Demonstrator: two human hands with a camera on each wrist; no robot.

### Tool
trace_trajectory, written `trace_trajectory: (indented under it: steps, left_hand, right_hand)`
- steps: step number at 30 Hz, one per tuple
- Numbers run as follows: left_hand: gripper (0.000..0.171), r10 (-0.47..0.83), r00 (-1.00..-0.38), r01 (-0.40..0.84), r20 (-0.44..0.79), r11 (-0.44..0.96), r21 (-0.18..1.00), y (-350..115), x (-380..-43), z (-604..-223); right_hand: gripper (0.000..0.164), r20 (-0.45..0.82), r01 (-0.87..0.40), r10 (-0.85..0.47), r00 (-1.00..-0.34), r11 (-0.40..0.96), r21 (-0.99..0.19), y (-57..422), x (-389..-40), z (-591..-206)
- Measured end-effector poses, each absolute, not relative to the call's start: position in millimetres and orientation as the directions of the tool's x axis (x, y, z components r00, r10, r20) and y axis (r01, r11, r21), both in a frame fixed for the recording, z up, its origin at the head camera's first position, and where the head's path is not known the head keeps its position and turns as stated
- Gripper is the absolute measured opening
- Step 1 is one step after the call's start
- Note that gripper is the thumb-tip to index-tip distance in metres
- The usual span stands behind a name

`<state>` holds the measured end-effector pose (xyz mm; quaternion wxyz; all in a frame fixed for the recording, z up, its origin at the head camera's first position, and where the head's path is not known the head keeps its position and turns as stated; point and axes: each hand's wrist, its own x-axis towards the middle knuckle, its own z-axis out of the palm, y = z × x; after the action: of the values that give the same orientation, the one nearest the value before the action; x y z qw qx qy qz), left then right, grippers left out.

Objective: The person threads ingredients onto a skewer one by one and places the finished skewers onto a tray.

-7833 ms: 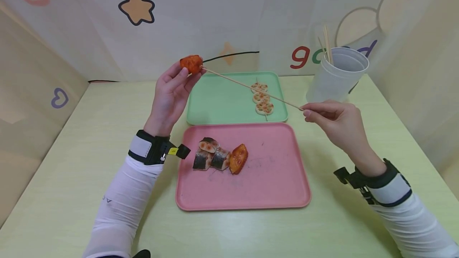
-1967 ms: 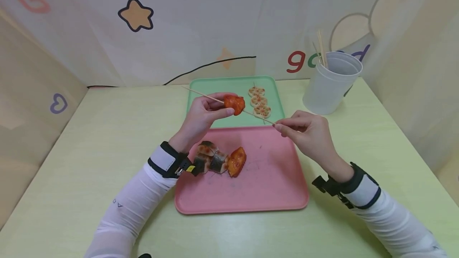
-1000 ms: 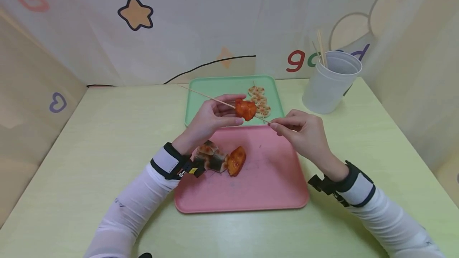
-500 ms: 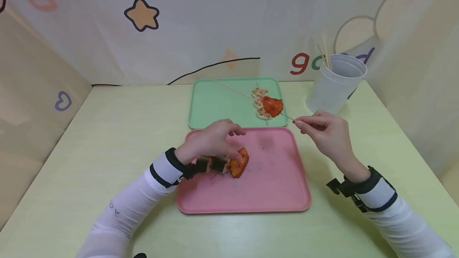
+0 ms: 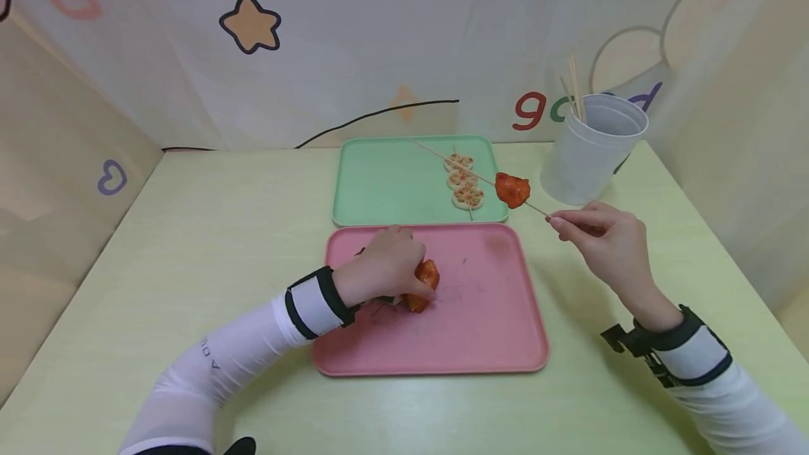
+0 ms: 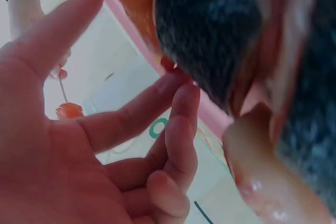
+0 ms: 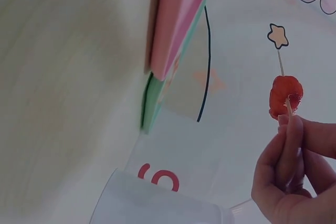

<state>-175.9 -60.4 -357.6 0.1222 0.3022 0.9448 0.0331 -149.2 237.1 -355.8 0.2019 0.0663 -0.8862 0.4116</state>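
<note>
My right hand [image 5: 607, 244] pinches the end of a thin wooden skewer [image 5: 436, 154] between thumb and fingers. Threaded on it is a glazed orange-red chunk of food [image 5: 512, 190], a short way from the fingertips. My left hand [image 5: 388, 265] arches over the pink tray [image 5: 477, 332], thumb and curled fingers around an orange-brown glazed chicken wing [image 5: 428, 276]. In the left wrist view, the index fingertip lies at the wing's lower end. Beside it are dark-skinned fish pieces [image 6: 210, 30], mostly covered by the hand in the head view.
Behind the pink tray lies a green tray [image 5: 392, 188], bearing a skewer of lotus root slices [image 5: 466, 181]. A white cup [image 5: 578, 160] with several wooden skewers [image 5: 576, 86] stands at the back right. A patterned curtain [image 5: 379, 27] hangs behind the table [image 5: 234, 223].
My left hand has left the skewered chunk and come down over the chicken wing. My right hand has carried the skewer rightward; earlier, the chunk was slid along it toward the right hand.
</note>
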Motion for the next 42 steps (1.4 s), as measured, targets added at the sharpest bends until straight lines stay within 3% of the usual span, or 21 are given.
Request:
trace_trajectory:
  steps: [7, 16, 35, 42]
  left_hand:
    - [0.049, 0.561, -0.808, 0.563, -0.181, 0.825, 0.048, -54.8, -166.3, -362.3]
    - [0.036, 0.583, -0.799, 0.584, -0.149, 0.811, 0.04, -49.9, -160.9, -367.1]
    - [0.026, 0.581, -0.793, 0.559, -0.183, 0.813, 0.161, -50.3, -163.0, -363.6]
    - [0.031, 0.553, -0.81, 0.469, -0.193, 0.809, 0.354, -55.8, -166.5, -363.2]
  right_hand:
    - [0.017, 0.399, -0.248, 0.069, -0.914, 0.683, -0.687, 246.0, -145.7, -359.3]
    - [0.017, 0.376, -0.233, 0.069, -0.924, 0.678, -0.697, 248.0, -145.8, -361.6]
    - [0.016, 0.386, -0.248, 0.064, -0.92, 0.669, -0.701, 245.6, -147.4, -362.3]
    - [0.018, 0.396, -0.265, 0.045, -0.917, 0.673, -0.69, 244.2, -148.9, -358.9]
